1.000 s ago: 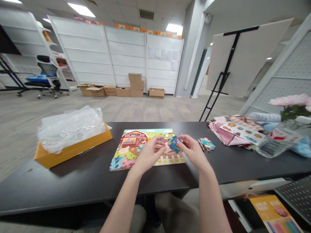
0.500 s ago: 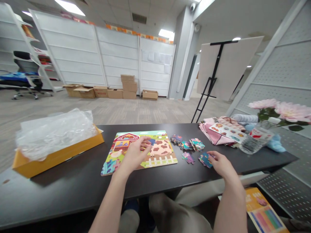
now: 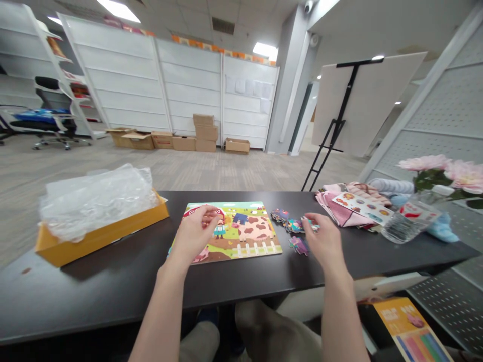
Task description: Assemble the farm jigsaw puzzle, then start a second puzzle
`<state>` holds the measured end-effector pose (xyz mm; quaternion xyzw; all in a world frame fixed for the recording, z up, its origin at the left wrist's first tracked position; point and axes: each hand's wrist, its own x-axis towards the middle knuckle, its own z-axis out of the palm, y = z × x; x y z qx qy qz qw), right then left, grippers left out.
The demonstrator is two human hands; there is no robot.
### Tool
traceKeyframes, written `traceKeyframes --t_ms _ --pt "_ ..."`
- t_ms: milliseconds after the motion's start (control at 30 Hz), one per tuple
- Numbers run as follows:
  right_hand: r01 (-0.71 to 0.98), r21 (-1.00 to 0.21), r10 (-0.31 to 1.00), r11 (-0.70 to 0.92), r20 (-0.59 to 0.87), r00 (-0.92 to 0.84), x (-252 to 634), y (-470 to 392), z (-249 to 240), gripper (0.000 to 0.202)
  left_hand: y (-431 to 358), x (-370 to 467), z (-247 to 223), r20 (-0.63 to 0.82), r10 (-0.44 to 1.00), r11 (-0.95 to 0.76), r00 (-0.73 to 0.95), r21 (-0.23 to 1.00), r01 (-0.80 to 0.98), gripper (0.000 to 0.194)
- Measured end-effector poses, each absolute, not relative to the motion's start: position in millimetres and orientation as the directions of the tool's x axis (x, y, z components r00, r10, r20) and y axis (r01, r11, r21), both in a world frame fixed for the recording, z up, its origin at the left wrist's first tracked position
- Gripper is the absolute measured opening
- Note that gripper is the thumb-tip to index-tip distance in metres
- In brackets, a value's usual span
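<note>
A farm-scene puzzle board (image 3: 226,251) lies on the black table. My left hand (image 3: 194,234) hovers over its left half, fingers loosely bent and thumb apart, with nothing visible between them. A dark blue piece (image 3: 240,218) rests on the board just above the printed cow. To the right of the board, my right hand (image 3: 325,241) has its thumb and fingers closed at a stack of puzzle pieces (image 3: 310,226), partly covered by the hand. Beside it are more colourful pieces (image 3: 279,216) and a purple piece (image 3: 299,245).
On the left stands a yellow box (image 3: 109,244) with clear plastic wrap (image 3: 96,201). At the right are folded cloths (image 3: 339,211), a sticker sheet (image 3: 362,207), a plastic bottle (image 3: 405,223) and pink flowers (image 3: 464,173). A yellow package (image 3: 411,327) sits below the table edge.
My left hand has drawn left, away from the dark blue piece on the board. My right hand has moved up and left to the stacks; the blue pieces it held no longer show clearly.
</note>
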<state>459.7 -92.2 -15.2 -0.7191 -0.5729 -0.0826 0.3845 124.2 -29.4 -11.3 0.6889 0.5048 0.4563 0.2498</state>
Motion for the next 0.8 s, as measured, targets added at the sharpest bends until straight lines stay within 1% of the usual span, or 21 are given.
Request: traceKeyframes --t_ms 33,67,100,200,300,400,600,700,800 --pt "0.885 -0.461 0.807 0.063 0.545 0.227 438.1 -85.9 -10.4 0.031 -29.6 121.4 -11.3 0.376 0.924 -0.362 0.069 0.801 0.476 0.029" --pt "0.879 -0.456 0.85 0.141 0.511 0.129 417.0 -79.8 -7.0 0.028 -29.9 119.2 -11.4 0.378 0.924 -0.361 0.066 0.798 0.484 0.029" --pt "0.884 -0.432 0.885 0.18 0.463 0.046 397.5 -74.3 -4.8 0.026 -30.1 117.7 -11.4 0.383 0.922 -0.363 0.063 0.793 0.49 0.029" --pt "0.904 -0.377 0.941 0.202 0.332 -0.072 355.1 -60.0 -5.5 0.022 -30.5 115.5 -11.3 0.404 0.913 -0.377 0.058 0.782 0.496 0.027" --pt "0.93 -0.318 0.958 0.187 0.268 -0.101 337.0 -47.2 -11.7 0.023 -29.4 114.3 -12.4 0.399 0.915 -0.371 0.058 0.777 0.509 0.026" --pt "0.951 -0.266 0.967 0.159 0.238 -0.095 329.8 -35.5 -17.6 0.03 -27.1 112.5 -15.3 0.388 0.92 -0.361 0.06 0.777 0.515 0.026" --pt "0.963 -0.227 0.982 0.145 0.15 -0.113 314.8 -25.3 -24.4 0.035 -25.5 108.2 -20.9 0.368 0.928 -0.339 0.053 0.778 0.529 0.023" --pt "0.963 -0.234 0.984 0.136 0.143 -0.104 311.5 -24.6 -26.4 0.031 -25.0 107.9 -25.2 0.368 0.927 -0.348 0.068 0.779 0.521 0.024" --pt "0.949 -0.283 0.981 0.141 0.166 -0.097 312.3 -23.2 -28.2 0.022 -22.7 108.8 -31.4 0.38 0.919 -0.374 0.101 0.767 0.522 0.025"
